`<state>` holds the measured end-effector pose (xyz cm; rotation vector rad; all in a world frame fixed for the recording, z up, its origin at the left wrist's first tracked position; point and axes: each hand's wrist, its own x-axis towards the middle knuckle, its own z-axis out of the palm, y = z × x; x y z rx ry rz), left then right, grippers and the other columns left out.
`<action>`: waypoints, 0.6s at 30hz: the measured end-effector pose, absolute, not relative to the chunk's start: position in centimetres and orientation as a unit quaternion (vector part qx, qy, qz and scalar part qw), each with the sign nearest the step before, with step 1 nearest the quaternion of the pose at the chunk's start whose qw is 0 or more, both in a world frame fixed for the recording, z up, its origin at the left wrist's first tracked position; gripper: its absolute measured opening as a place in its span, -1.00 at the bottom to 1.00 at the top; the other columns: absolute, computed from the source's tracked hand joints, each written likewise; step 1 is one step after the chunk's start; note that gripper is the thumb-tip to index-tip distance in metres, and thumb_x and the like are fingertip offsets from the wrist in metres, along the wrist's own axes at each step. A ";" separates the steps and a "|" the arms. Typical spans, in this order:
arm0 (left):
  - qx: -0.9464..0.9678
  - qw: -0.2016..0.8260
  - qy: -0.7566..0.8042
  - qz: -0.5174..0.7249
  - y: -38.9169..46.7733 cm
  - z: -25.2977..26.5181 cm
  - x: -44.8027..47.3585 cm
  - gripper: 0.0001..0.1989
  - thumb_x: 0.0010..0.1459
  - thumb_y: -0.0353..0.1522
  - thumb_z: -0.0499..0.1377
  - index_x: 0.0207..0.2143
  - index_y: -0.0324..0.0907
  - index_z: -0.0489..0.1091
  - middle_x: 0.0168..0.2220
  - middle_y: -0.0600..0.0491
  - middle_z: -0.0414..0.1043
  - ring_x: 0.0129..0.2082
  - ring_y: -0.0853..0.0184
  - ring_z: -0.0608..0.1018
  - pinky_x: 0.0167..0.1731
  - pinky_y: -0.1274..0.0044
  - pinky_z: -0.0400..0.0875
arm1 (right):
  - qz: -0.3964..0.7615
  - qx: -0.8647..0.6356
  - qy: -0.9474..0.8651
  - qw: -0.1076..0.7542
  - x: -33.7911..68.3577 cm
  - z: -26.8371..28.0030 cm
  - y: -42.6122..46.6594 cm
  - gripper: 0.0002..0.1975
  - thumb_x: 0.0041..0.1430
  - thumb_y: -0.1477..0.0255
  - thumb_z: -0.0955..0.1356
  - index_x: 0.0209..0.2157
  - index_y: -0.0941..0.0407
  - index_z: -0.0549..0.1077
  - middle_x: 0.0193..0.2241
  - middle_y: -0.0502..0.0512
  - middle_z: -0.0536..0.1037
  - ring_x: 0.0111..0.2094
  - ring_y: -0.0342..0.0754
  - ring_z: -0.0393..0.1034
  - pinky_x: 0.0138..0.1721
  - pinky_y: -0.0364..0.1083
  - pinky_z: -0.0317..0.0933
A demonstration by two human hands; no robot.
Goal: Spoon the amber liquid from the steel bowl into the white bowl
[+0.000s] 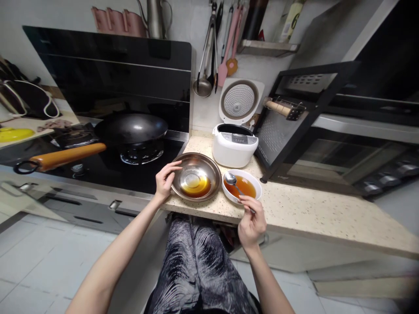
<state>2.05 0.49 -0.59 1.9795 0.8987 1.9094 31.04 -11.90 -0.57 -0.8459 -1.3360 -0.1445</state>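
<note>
My right hand [252,222] is closed around the handle of a metal spoon [230,178]. The spoon's head is over a white bowl [259,188] that holds an amber-brown liquid [247,185]. Whether the head touches the liquid, I cannot tell. To the left sits a wide stainless steel basin [214,174] with a shallow pool of yellow-brown liquid [196,188] at its front. My left hand [166,179] is at the basin's left rim, fingers stretched over the edge and thumb apart from them.
Behind the bowls a white rice cooker [235,150] stands with its lid up. On the stove at left is a black wok [131,128] with an orange-brown handle [70,156]. An oven [353,157] stands at right. Utensils, among them a ladle [203,87], hang on the wall.
</note>
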 end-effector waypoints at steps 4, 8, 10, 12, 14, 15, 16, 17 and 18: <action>0.678 0.123 0.308 0.656 0.4 -0.6 2.1 -0.72 0.34 -0.30 0.11 -0.15 -0.15 0.63 0.08 -0.11 0.62 0.09 0.05 0.63 0.12 0.18 0.50 | 0.008 -0.375 -0.594 0.712 28.6 -0.4 -11.9 -0.83 0.43 0.52 0.28 -0.21 0.04 0.51 -0.25 0.09 0.63 -0.21 -0.02 0.57 -0.14 0.05 0.50; 0.679 0.124 0.305 0.656 0.4 -0.6 2.1 -0.73 0.33 -0.32 0.12 -0.15 -0.15 0.63 0.08 -0.11 0.62 0.08 0.07 0.64 0.11 0.20 0.50 | 0.065 -0.387 -0.612 0.686 26.8 -0.8 -11.6 -0.81 0.45 0.49 0.27 -0.25 0.06 0.50 -0.27 0.09 0.63 -0.20 -0.03 0.57 -0.11 0.01 0.47; 0.679 0.124 0.311 0.654 0.4 -0.6 2.1 -0.72 0.33 -0.31 0.11 -0.15 -0.15 0.63 0.08 -0.11 0.62 0.08 0.06 0.64 0.11 0.19 0.50 | 0.088 -0.392 -0.615 0.678 26.2 -1.1 -11.4 -0.81 0.45 0.47 0.27 -0.25 0.06 0.50 -0.26 0.10 0.64 -0.20 -0.03 0.57 -0.12 0.00 0.47; 0.679 0.122 0.315 0.652 0.4 -0.6 2.1 -0.72 0.32 -0.31 0.11 -0.16 -0.15 0.63 0.08 -0.11 0.62 0.07 0.06 0.64 0.11 0.18 0.51 | 0.103 -0.389 -0.616 0.677 25.7 -1.4 -11.3 -0.81 0.46 0.46 0.27 -0.26 0.06 0.49 -0.26 0.09 0.64 -0.21 -0.04 0.57 -0.14 -0.02 0.46; 0.678 0.122 0.315 0.653 0.4 -0.6 2.1 -0.72 0.32 -0.31 0.12 -0.16 -0.15 0.63 0.08 -0.11 0.63 0.07 0.06 0.64 0.11 0.18 0.51 | 0.112 -0.387 -0.616 0.677 25.5 -1.5 -11.2 -0.80 0.46 0.46 0.27 -0.27 0.06 0.49 -0.27 0.09 0.64 -0.22 -0.04 0.57 -0.17 -0.04 0.46; 0.677 0.123 0.315 0.653 0.4 -0.6 2.1 -0.73 0.32 -0.31 0.11 -0.16 -0.15 0.63 0.08 -0.11 0.63 0.07 0.06 0.64 0.11 0.18 0.51 | 0.116 -0.388 -0.616 0.676 25.4 -1.6 -11.1 -0.80 0.46 0.45 0.27 -0.27 0.06 0.49 -0.28 0.09 0.63 -0.23 -0.04 0.57 -0.18 -0.04 0.46; 0.677 0.123 0.316 0.653 0.4 -0.6 2.1 -0.73 0.32 -0.31 0.11 -0.16 -0.14 0.63 0.07 -0.11 0.63 0.07 0.06 0.64 0.11 0.18 0.51 | 0.119 -0.389 -0.615 0.676 25.3 -1.6 -11.1 -0.80 0.46 0.44 0.27 -0.28 0.06 0.49 -0.28 0.09 0.63 -0.23 -0.04 0.56 -0.18 -0.04 0.46; 0.676 0.124 0.318 0.653 0.4 -0.6 2.1 -0.72 0.32 -0.31 0.11 -0.17 -0.14 0.63 0.07 -0.11 0.63 0.07 0.06 0.64 0.11 0.18 0.51 | 0.122 -0.392 -0.613 0.674 25.2 -1.7 -11.1 -0.79 0.46 0.44 0.27 -0.28 0.06 0.49 -0.28 0.10 0.63 -0.23 -0.04 0.56 -0.19 -0.04 0.46; 0.676 0.124 0.321 0.652 0.4 -0.6 2.1 -0.72 0.32 -0.31 0.11 -0.17 -0.14 0.63 0.08 -0.10 0.63 0.07 0.06 0.64 0.12 0.17 0.51 | 0.125 -0.394 -0.612 0.674 25.2 -1.7 -11.1 -0.79 0.46 0.43 0.27 -0.29 0.06 0.48 -0.28 0.10 0.63 -0.24 -0.03 0.56 -0.19 -0.04 0.46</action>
